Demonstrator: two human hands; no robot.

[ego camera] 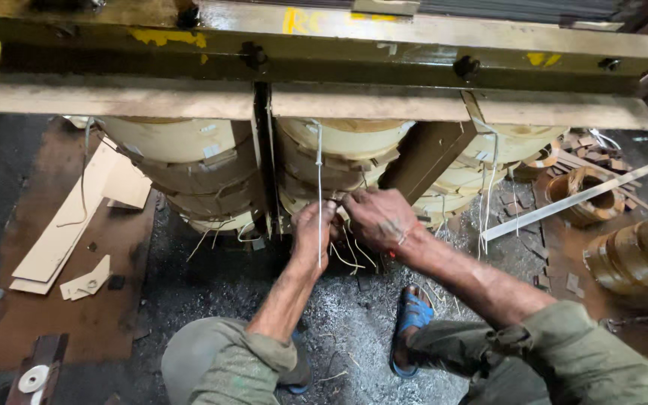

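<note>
Olive-green trouser knees (219, 360) are filling the bottom of the view, with a blue sandal (412, 319) sitting on the gritty grey floor (354, 315) between them. Just past that, both hands are working close together at the foot of the middle coil (339, 161). The left hand (313, 229) is curling into a tight fist around a thin white tie (319, 187) that's running straight up the coil's face, so that grip is closed on the tie. The right hand (379, 219) is pressing in right beside it, fingers bent and pinching among loose pale strands (354, 255) hanging at the coil's base, but can't really tell what exactly it's got hold of. Left coil (181, 161) and right coil (489, 161) are flanking the middle one, all wrapped in cream-coloured paper. Off to the left, cardboard strips (69, 225) are lying on the brown floor patch. Over on the right, a copper-coloured winding (586, 196) is sitting near a long white strip (575, 199). Farthest back, a heavy green steel beam (339, 45) is spanning across the top of all three coils.
</note>
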